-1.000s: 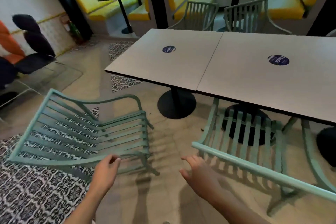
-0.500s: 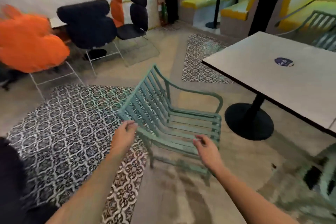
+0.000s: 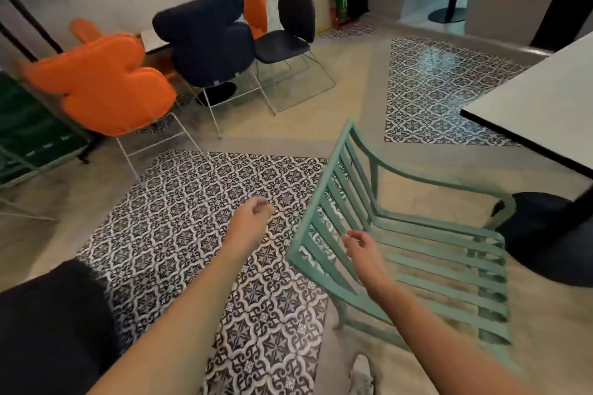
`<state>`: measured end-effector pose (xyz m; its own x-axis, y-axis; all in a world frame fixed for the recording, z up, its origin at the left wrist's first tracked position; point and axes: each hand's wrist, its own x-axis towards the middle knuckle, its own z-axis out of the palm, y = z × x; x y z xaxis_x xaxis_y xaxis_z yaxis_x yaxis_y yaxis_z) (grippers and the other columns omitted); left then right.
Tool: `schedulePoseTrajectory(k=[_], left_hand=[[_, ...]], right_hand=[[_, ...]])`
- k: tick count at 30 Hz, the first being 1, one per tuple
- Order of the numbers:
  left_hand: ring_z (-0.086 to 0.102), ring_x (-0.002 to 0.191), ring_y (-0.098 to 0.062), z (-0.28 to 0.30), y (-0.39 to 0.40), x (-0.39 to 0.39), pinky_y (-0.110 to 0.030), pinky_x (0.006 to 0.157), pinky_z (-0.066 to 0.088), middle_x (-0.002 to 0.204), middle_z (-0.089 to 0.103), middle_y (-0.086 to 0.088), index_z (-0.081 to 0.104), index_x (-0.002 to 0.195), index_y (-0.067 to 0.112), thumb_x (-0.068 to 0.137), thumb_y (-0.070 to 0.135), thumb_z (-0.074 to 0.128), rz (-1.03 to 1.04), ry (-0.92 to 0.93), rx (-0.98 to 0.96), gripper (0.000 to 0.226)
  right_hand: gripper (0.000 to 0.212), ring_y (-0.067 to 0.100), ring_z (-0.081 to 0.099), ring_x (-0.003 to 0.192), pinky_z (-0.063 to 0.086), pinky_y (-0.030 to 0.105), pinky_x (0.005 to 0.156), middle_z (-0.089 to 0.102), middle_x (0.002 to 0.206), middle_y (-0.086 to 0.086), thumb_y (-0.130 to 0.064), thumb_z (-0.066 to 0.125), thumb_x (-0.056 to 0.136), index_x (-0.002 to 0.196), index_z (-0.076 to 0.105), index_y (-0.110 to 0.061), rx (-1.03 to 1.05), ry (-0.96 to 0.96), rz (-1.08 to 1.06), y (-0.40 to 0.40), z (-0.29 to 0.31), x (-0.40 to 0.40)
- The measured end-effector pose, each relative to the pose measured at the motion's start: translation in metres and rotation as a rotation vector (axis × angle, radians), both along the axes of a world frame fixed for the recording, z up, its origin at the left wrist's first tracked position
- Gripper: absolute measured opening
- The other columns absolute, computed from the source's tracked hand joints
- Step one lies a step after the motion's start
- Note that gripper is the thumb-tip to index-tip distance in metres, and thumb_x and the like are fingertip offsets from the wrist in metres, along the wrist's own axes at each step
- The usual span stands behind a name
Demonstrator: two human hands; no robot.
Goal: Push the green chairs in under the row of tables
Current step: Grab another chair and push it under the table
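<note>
Hovering empty hands point(image 3: 253, 218) beside green chair point(image 3: 426, 244)

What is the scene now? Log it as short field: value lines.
chair: green, slatted, outside the table, seat facing it
table: right, only a corner in view
left hand: over the patterned floor, loosely curled, holding nothing
right hand: at the chair's backrest, contact unclear
task: chair not yet under table

Open floor point(image 3: 321, 125) lies left of and beyond the green chair point(image 3: 417, 244); table edge point(image 3: 526, 138) and pedestal base point(image 3: 552, 234) block the right.
</note>
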<state>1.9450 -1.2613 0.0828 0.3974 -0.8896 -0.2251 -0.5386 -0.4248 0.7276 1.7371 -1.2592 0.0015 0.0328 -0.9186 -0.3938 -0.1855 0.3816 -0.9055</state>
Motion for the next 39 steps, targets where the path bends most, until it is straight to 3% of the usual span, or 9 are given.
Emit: schedulePoseTrajectory(k=[4,9,12,14,22,26,30,32,39], left_hand=[[0.043,0.057,-0.004,0.002,-0.068,0.02,-0.017,0.051,0.041,0.1,0.058,0.011,0.054,0.124,0.022,0.098,0.032,0.048,-0.178,-0.114,0.056,0.028],[0.057,0.065,-0.007,0.008,-0.174,0.023,-0.022,0.06,0.05,0.126,0.058,0.004,0.05,0.133,0.024,0.098,0.028,0.049,-0.504,-0.362,0.119,0.035],[0.065,0.096,-0.015,-0.004,-0.249,0.015,-0.032,0.083,0.056,0.133,0.055,0.003,0.05,0.134,0.026,0.096,0.029,0.053,-0.724,-0.49,0.111,0.038],[0.058,0.113,-0.017,-0.017,-0.287,0.01,-0.039,0.099,0.048,0.136,0.054,0.002,0.05,0.134,0.027,0.095,0.031,0.054,-0.892,-0.639,0.067,0.039],[0.04,0.133,-0.028,-0.091,-0.411,-0.034,-0.047,0.107,0.036,0.147,0.04,-0.006,0.044,0.137,0.029,0.09,0.036,0.052,-1.833,-1.192,-0.178,0.048],[0.036,0.135,-0.023,-0.103,-0.434,-0.038,-0.043,0.111,0.026,0.142,0.045,0.001,0.046,0.136,0.03,0.089,0.051,0.053,-2.104,-1.255,-0.33,0.052],[0.034,0.135,-0.021,-0.105,-0.447,-0.04,-0.053,0.116,0.013,0.139,0.046,0.007,0.045,0.136,0.036,0.092,0.057,0.044,-2.23,-1.212,-0.318,0.049],[0.035,0.132,-0.022,-0.108,-0.452,-0.041,-0.056,0.116,0.012,0.137,0.045,0.007,0.045,0.135,0.036,0.093,0.058,0.039,-2.262,-1.219,-0.336,0.047],[0.039,0.126,-0.023,-0.109,-0.453,-0.037,-0.053,0.111,0.023,0.137,0.045,0.005,0.047,0.133,0.03,0.093,0.061,0.03,-2.319,-1.209,-0.412,0.053]], right_hand=[[0.041,0.021,0.059,0.1,0.046,0.037,0.09,0.061,0.122,0.011,-0.033,0.054,0.093,0.128,0.05,-0.011,0.094,-0.017,-0.047,-0.061,-0.002,0.036],[0.054,0.026,0.056,0.106,0.043,0.037,0.091,0.05,0.136,0.015,-0.032,0.052,0.095,0.141,0.035,-0.01,0.194,0.014,-0.106,-0.132,0.007,0.047],[0.054,0.032,0.058,0.111,0.044,0.042,0.095,0.054,0.132,0.015,-0.032,0.052,0.095,0.141,0.034,-0.01,0.22,0.027,-0.192,-0.171,0.001,0.05],[0.052,0.028,0.057,0.11,0.044,0.038,0.093,0.055,0.128,0.011,-0.031,0.054,0.094,0.139,0.037,-0.01,0.234,0.034,-0.228,-0.184,-0.005,0.057],[0.053,0.018,0.062,0.082,0.051,0.027,0.071,0.063,0.109,0.005,-0.029,0.065,0.088,0.131,0.035,-0.021,0.3,-0.072,-0.434,-0.194,-0.035,0.123],[0.066,0.001,0.048,0.093,0.041,0.01,0.076,0.049,0.13,-0.008,-0.048,0.061,0.086,0.141,0.029,-0.033,0.334,0.254,-0.408,-0.17,-0.035,0.158],[0.064,0.011,0.047,0.116,0.04,0.029,0.098,0.045,0.136,-0.007,-0.06,0.045,0.089,0.144,0.03,-0.032,0.412,0.512,-0.474,-0.146,-0.042,0.177],[0.077,0.013,0.047,0.118,0.039,0.03,0.097,0.046,0.134,-0.006,-0.076,0.024,0.08,0.143,0.032,-0.032,0.437,0.571,-0.453,-0.142,-0.045,0.179],[0.05,0.018,0.057,0.104,0.048,0.033,0.087,0.057,0.121,-0.004,-0.053,0.043,0.093,0.138,0.036,-0.034,0.396,0.697,-0.46,-0.138,-0.061,0.182]])
